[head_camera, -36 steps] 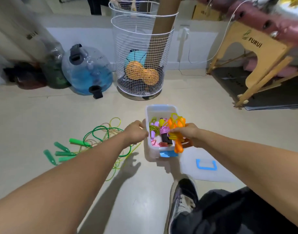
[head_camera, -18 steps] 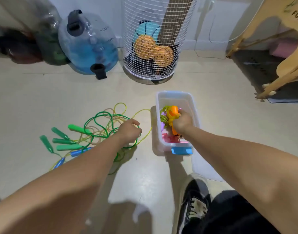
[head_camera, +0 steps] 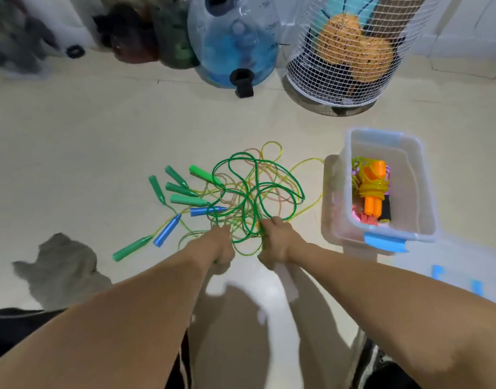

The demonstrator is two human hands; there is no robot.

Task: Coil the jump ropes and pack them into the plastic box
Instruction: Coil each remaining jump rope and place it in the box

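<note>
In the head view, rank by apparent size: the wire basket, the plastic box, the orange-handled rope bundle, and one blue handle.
1. wire basket, cropped at the top, so its lead over the box is unsure
2. plastic box
3. orange-handled rope bundle
4. blue handle

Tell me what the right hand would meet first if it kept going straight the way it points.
The right hand points away from the person into the tangled ropes; it already touches them, with the dark green loops first. Beyond, apparently bare floor.

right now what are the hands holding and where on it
Both the left hand and right hand grip cords at the near edge of the tangled ropes, not the handles.
</note>
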